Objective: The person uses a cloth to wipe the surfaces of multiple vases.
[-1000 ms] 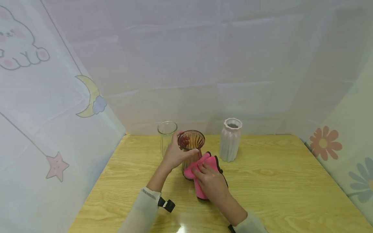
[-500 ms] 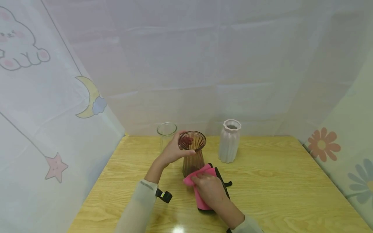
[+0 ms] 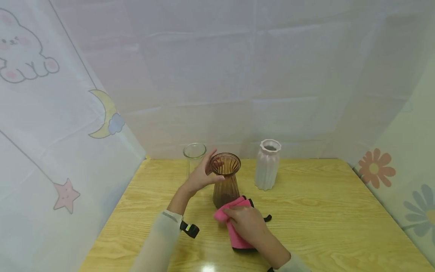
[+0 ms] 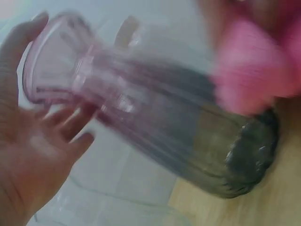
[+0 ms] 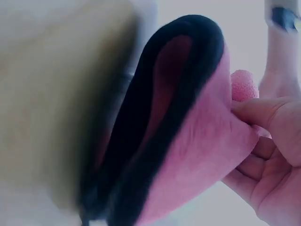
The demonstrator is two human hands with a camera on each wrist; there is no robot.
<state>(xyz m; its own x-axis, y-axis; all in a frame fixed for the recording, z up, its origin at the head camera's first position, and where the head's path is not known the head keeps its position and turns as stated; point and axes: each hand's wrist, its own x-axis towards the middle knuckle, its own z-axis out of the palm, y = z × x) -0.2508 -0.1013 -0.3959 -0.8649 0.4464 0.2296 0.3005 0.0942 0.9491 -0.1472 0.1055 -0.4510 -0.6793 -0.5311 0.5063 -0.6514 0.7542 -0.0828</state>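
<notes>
**Tinted glass vase (image 3: 226,188), base part-hidden by pink cloth (image 3: 239,235)**

Vase near mid worktop (image 3: 326,211), mouth up. Left hand (image 3: 199,178) at its flared top: thumb across the near side, fingers round the far side, curved wide about the rim; hard to say which of them touch. Right hand (image 3: 249,224) pinches the black-edged cloth between thumb and fingers, by the vase's lower part. Contact of cloth and glass uncertain; left wrist view blurred there. Whether the base rests on the wood, cannot tell.

Clear glass vase (image 3: 191,166) behind, its lower body masked by the left hand. White ribbed vase (image 3: 267,170) upright at back right; inside dark, contents unreadable. Right sleeve (image 3: 294,265) cut by the bottom edge. Left wrist strap (image 3: 189,229) carries a small pale patch; any lettering too small to read.
</notes>
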